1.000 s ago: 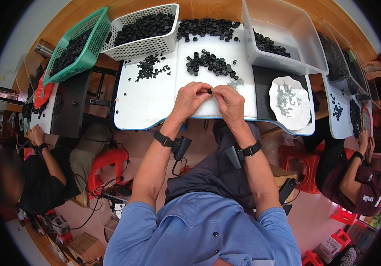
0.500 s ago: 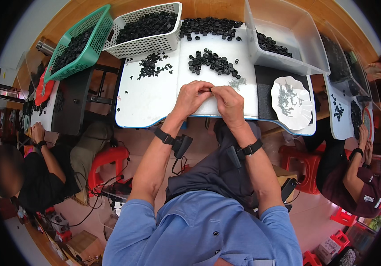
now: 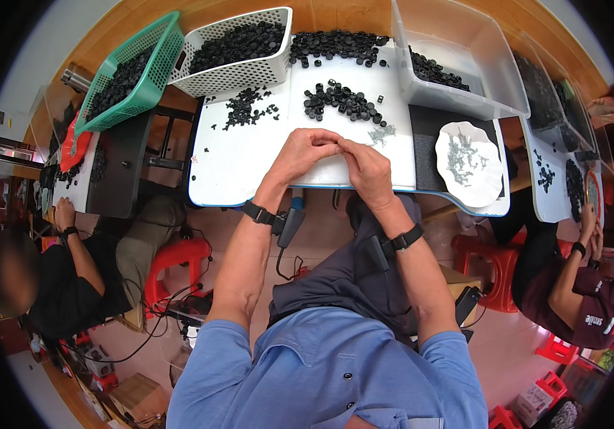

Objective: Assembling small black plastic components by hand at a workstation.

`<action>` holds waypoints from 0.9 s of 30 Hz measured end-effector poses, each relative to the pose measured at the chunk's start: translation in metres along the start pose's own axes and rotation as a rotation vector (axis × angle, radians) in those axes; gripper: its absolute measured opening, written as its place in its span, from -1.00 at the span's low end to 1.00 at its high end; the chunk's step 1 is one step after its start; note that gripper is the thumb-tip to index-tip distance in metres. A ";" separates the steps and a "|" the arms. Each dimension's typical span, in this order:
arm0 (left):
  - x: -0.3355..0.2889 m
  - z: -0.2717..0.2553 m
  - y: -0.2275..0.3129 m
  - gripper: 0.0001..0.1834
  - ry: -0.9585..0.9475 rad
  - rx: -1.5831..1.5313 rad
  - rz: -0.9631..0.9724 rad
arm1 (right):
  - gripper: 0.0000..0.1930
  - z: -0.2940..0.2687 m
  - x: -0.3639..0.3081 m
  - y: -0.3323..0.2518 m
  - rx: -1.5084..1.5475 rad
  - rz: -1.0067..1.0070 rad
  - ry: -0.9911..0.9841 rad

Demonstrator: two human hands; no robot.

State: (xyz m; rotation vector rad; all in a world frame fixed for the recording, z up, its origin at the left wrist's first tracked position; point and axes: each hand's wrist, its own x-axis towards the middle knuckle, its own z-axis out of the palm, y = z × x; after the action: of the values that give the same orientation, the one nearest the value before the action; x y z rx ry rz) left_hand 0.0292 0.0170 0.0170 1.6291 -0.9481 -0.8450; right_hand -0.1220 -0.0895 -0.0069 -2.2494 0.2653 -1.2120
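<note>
My left hand [image 3: 303, 155] and my right hand [image 3: 369, 171] meet at the fingertips over the front of the white work board [image 3: 239, 168]. Both are closed in a pinch, and whatever lies between the fingers is too small and covered to make out. Just beyond them is a loose group of small round black caps [image 3: 340, 101]. A little heap of thin clear or silvery pieces [image 3: 380, 134] lies beside my right hand. Farther left, small black branched parts [image 3: 246, 109] are scattered on the board.
Along the back stand a green basket [image 3: 167, 53], a white basket [image 3: 268, 69] and a clear bin [image 3: 489, 104], all with black parts. More caps [image 3: 335, 46] are piled between them. A white scalloped dish [image 3: 489, 189] sits right. People work at both sides.
My left hand has turned slightly, its fingers now reaching flatter toward the right hand. The small dark piece that showed at the fingertips is now hidden. My right hand has hardly moved.
</note>
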 end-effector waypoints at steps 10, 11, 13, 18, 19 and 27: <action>-0.006 0.010 -0.005 -0.74 0.087 0.082 0.075 | -0.88 -0.005 0.003 0.006 0.249 0.414 -0.050; -0.006 0.010 -0.005 -0.74 0.082 0.072 0.059 | -0.90 -0.004 0.003 0.007 0.245 0.413 -0.055; -0.006 0.011 -0.006 -0.73 0.076 0.064 0.044 | -0.91 -0.003 0.003 0.007 0.227 0.410 -0.055; -0.004 0.007 -0.011 -0.69 0.058 0.076 0.073 | -0.92 -0.002 0.004 0.007 0.212 0.413 -0.070; -0.004 0.007 -0.010 -0.69 0.056 0.077 0.074 | -0.92 -0.003 0.003 0.008 0.194 0.416 -0.089; -0.001 0.003 -0.011 -0.73 0.069 0.021 0.041 | -0.94 -0.004 0.005 0.009 0.409 0.520 -0.001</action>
State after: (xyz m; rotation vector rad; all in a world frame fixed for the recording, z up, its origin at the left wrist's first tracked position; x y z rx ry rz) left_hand 0.0277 0.0180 0.0059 1.6405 -0.9418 -0.7488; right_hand -0.1211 -0.1011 -0.0068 -1.6862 0.5141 -0.8879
